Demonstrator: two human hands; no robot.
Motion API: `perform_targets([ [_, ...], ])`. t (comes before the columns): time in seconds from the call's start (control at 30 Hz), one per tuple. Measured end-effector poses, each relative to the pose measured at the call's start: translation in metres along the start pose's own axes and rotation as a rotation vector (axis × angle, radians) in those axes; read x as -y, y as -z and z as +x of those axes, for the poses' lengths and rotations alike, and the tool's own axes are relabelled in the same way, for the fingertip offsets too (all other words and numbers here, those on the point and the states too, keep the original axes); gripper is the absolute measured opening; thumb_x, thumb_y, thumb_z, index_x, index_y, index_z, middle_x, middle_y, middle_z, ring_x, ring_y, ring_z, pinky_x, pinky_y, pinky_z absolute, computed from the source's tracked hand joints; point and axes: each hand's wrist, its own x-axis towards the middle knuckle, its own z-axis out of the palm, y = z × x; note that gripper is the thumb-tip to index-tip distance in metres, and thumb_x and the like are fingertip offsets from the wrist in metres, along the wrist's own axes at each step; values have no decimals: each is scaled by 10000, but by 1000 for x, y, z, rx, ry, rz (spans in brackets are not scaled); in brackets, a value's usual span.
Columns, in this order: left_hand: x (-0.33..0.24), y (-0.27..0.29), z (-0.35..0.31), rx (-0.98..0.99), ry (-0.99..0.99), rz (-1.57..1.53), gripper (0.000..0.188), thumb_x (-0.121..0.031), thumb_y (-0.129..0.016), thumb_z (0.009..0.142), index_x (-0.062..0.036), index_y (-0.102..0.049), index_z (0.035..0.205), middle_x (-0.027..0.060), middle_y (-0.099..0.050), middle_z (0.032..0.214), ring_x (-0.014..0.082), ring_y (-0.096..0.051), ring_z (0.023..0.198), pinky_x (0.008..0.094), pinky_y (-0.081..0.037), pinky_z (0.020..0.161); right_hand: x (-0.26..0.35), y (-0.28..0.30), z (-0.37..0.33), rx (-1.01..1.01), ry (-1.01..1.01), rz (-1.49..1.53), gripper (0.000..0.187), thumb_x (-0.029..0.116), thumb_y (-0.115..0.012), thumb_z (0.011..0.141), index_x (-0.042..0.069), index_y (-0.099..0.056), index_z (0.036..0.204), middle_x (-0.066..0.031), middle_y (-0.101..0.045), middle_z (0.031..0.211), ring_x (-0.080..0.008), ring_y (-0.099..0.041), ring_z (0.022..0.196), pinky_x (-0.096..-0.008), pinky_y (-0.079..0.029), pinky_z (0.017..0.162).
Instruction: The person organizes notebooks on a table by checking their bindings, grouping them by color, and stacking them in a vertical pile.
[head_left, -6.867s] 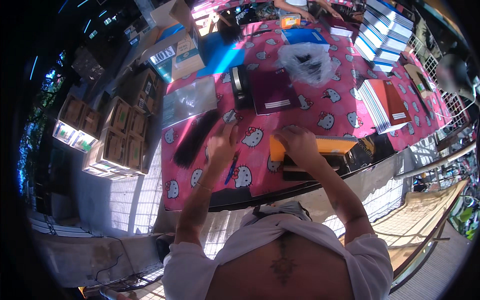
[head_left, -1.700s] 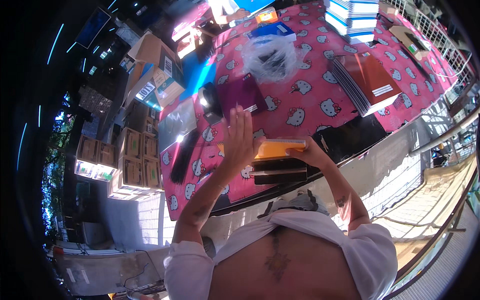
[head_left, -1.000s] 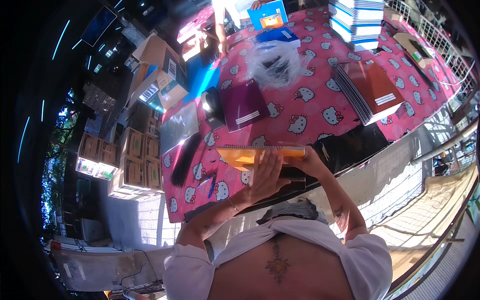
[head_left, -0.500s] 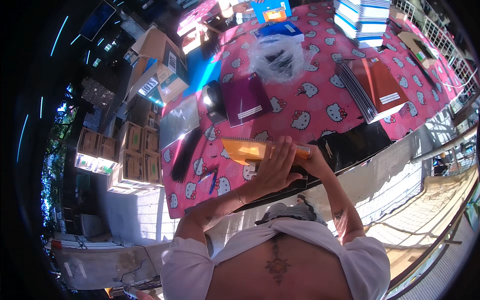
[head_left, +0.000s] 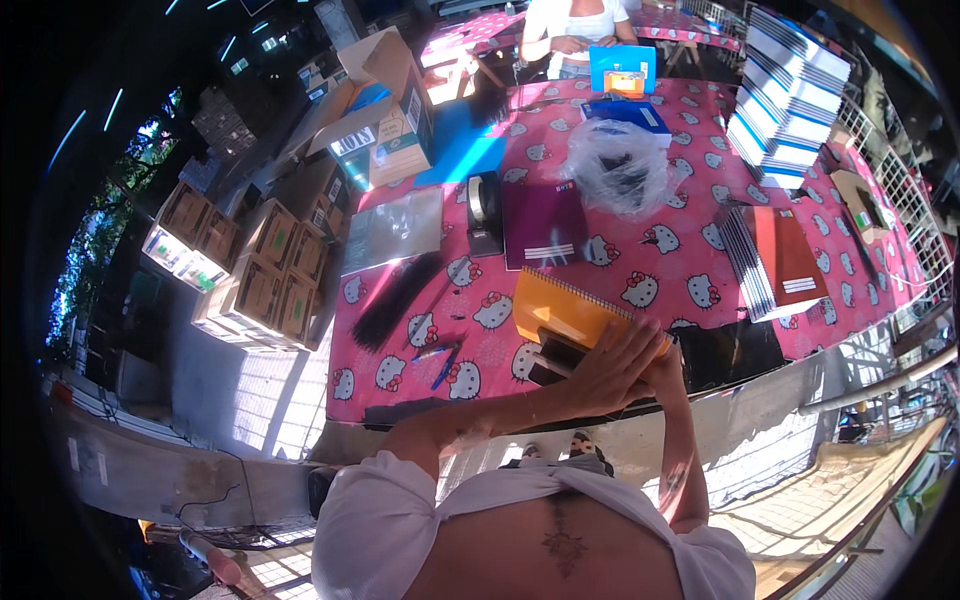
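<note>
A yellow-orange spiral notebook (head_left: 562, 306) is at the near edge of the table, tilted, its wire coil along the far side. My left hand (head_left: 612, 368) lies across the notebook's right end, its fingers stretched out and close together. At that same end my right hand (head_left: 664, 374) grips the notebook; the left hand partly covers its fingers. Just below the notebook is a dark block-like object (head_left: 560, 356), partly hidden. Pens (head_left: 447, 366) lie to the left, beside a bundle of black strands (head_left: 395, 300). A purple notebook (head_left: 545, 225) lies beyond.
Brown-red notebooks (head_left: 790, 260) are stacked at the right, before a tall stack of blue-and-white books (head_left: 785, 105). A clear plastic bag (head_left: 618, 170) sits mid-table. Left of it are a black tape-dispenser-like object (head_left: 485, 215) and an open carton (head_left: 380, 130). Another person (head_left: 575, 30) sits opposite.
The view has shifted, showing more of the far table. The notebook has tipped, so more of its cover shows. My left hand has slid to its right end, over my right hand.
</note>
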Motion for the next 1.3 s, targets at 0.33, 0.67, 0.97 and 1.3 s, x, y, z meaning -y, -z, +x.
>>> perform_targets([
  [0.33, 104, 57, -179, -77, 713, -46, 635, -363, -597, 919, 0, -388, 1396, 297, -336, 1435, 476, -337, 1330, 620, -305, 1048, 11, -100, -83, -614, -120, -370, 341, 83, -743, 815, 13, -644, 1134, -156, -682, 1046, -254, -668, 914, -366, -510, 817],
  [0.67, 140, 45, -265, 161, 689, 324, 513, -395, -538, 947, -137, -478, 1386, 203, -438, 1376, 384, -369, 1332, 584, -325, 1043, -3, -142, -28, -466, 351, -1172, 509, 249, -731, 807, 262, -581, 1293, -130, -458, 1214, -339, -447, 1092, -490, -355, 890],
  [0.97, 106, 73, -182, -286, 1130, -1412, 266, -267, -498, 1002, -28, -611, 1029, 81, -650, 826, 203, -644, 722, 363, -529, 666, 99, -124, 36, -472, 619, -1218, 186, 215, -662, 866, 141, -659, 1036, -72, -601, 1036, -271, -583, 992, -420, -433, 821],
  [1.3, 77, 108, -80, -177, 995, -1784, 382, -264, -420, 1003, 62, -543, 1160, 193, -676, 981, 317, -696, 900, 419, -574, 766, 99, -122, 44, -286, 474, -1075, 126, 202, -678, 838, 102, -606, 865, -57, -622, 778, -290, -651, 698, -398, -525, 587],
])
